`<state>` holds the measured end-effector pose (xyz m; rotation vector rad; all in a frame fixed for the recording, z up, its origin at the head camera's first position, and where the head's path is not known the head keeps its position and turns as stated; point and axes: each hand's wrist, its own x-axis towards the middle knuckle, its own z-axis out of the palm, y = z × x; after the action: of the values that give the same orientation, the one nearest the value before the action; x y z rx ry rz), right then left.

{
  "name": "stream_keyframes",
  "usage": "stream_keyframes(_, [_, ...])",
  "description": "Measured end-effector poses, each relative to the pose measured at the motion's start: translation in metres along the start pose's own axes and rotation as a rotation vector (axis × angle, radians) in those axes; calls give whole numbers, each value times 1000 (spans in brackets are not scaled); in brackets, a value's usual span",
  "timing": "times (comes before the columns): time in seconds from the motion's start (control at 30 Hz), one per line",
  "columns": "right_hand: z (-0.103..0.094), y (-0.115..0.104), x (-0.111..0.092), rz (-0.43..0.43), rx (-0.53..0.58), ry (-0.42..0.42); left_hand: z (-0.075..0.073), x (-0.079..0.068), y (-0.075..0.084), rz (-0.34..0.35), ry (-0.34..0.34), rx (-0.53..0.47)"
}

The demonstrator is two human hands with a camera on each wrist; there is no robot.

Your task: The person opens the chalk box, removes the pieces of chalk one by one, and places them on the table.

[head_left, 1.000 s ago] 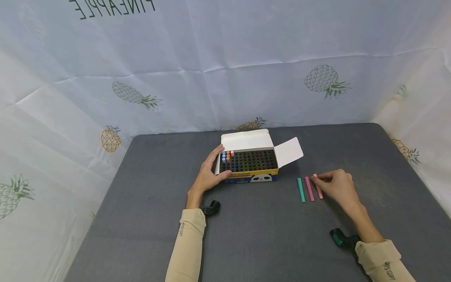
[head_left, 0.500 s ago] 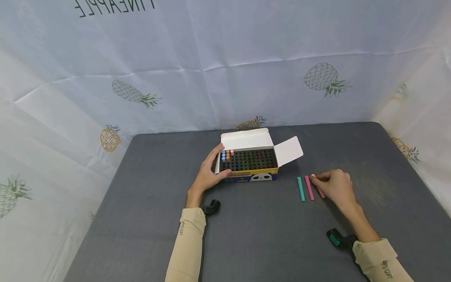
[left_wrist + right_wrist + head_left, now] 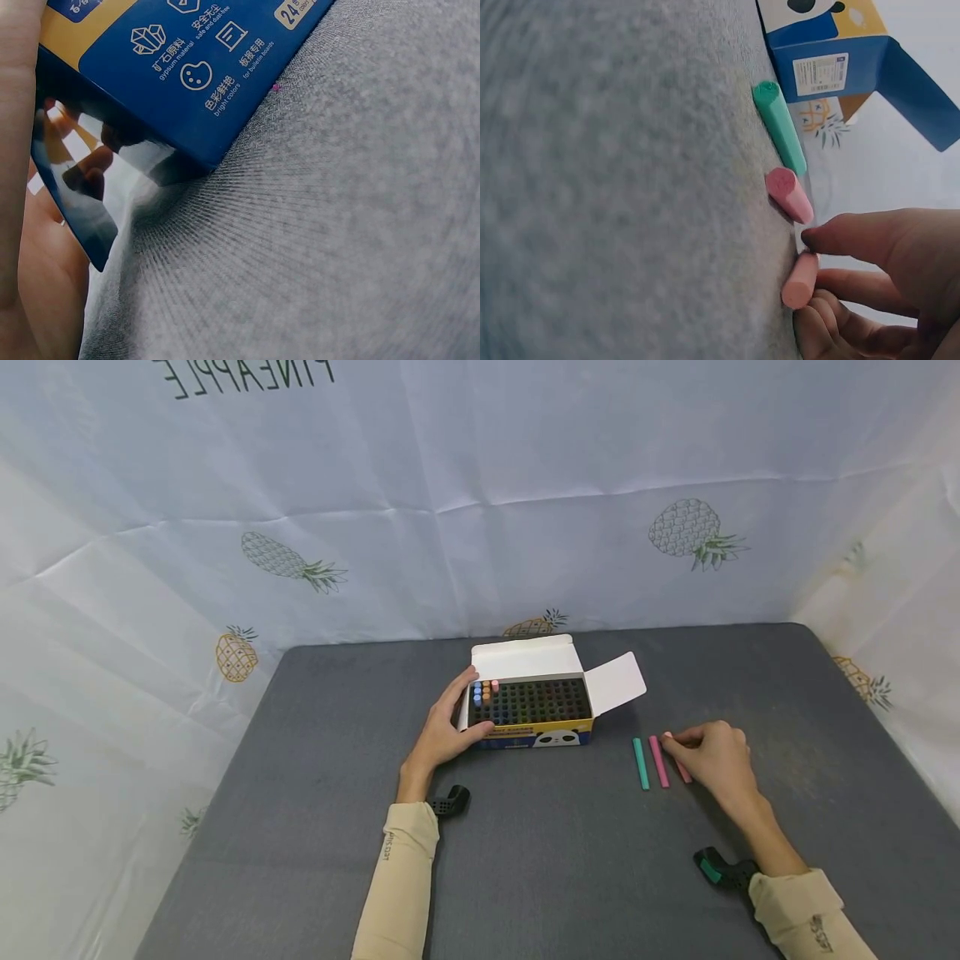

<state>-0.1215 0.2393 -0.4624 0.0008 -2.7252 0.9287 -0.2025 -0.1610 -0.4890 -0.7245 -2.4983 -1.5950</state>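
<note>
An open chalk box [image 3: 558,737] with a panda print stands toward the back of the table. My left hand [image 3: 438,737] holds its left end, thumb along the front and fingers at the back corner. Inside, several blue and orange chalks [image 3: 486,692] and one pink chalk [image 3: 495,686] fill holes at the left. To the right of the box, my right hand [image 3: 720,760] pinches a salmon-pink chalk stick [image 3: 800,283] lying on the table. Beside it lie a deeper pink chalk stick [image 3: 659,762] and a green chalk stick [image 3: 641,764].
The box's white lid [image 3: 525,657] is raised at the back, and a side flap [image 3: 615,682] sticks out to the right. A dark grey table [image 3: 540,860] lies beneath, with a pineapple-print curtain [image 3: 480,560] behind it.
My right hand has shifted slightly, and the near end of the salmon-pink chalk stick has swung a little to the right. My left hand stays on the box.
</note>
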Motion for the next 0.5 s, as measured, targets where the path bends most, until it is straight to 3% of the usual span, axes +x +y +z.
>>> stream_keyframes(0.2, [-9, -5, 0, 1, 13, -2, 0, 0, 0, 1, 2, 15])
stream_keyframes(0.5, [-23, -14, 7, -54, 51, 70, 1, -1, 0, -7, 6, 33])
